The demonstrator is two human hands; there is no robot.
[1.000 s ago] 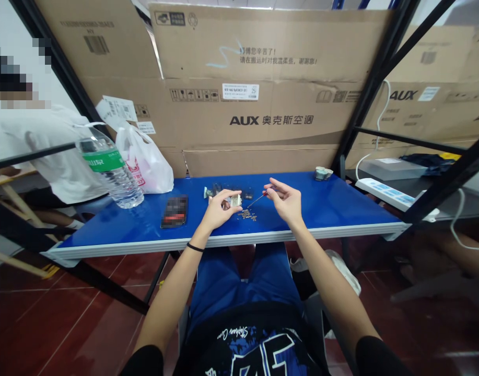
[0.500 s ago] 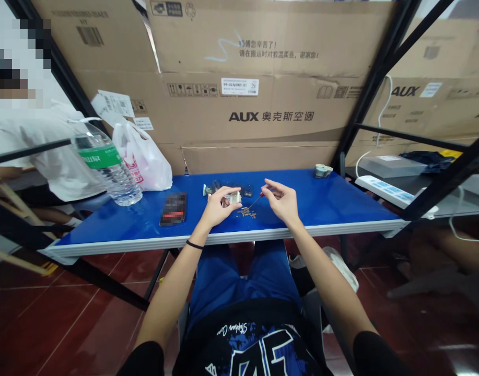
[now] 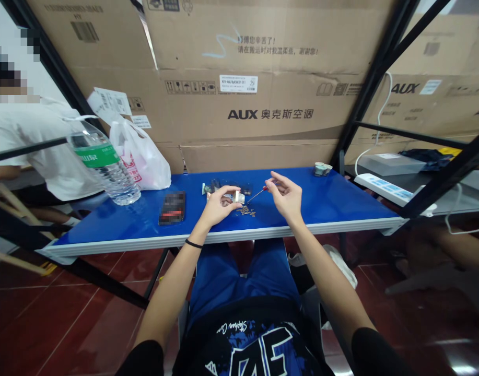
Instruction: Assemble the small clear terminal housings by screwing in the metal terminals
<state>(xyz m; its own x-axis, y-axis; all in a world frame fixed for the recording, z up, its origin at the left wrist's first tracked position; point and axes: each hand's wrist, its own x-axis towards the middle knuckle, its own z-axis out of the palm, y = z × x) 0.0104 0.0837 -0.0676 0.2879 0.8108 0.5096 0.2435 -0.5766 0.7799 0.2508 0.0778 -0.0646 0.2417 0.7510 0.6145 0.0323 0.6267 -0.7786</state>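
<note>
My left hand pinches a small pale part just above the blue table. A thin screwdriver with a red handle is gripped in my right hand, its tip pointing down-left toward the pale part. Under the tip lies a little heap of screws. Several small dark parts sit just behind my left hand.
A dark phone lies left of my hands. At the table's back left are a water bottle and a white plastic bag. A small roll sits at the back right. Cardboard boxes stand behind. Another person in white sits at left.
My right hand has lifted a little with the screwdriver; my left hand keeps its pinch on the pale part. The view has shifted slightly.
</note>
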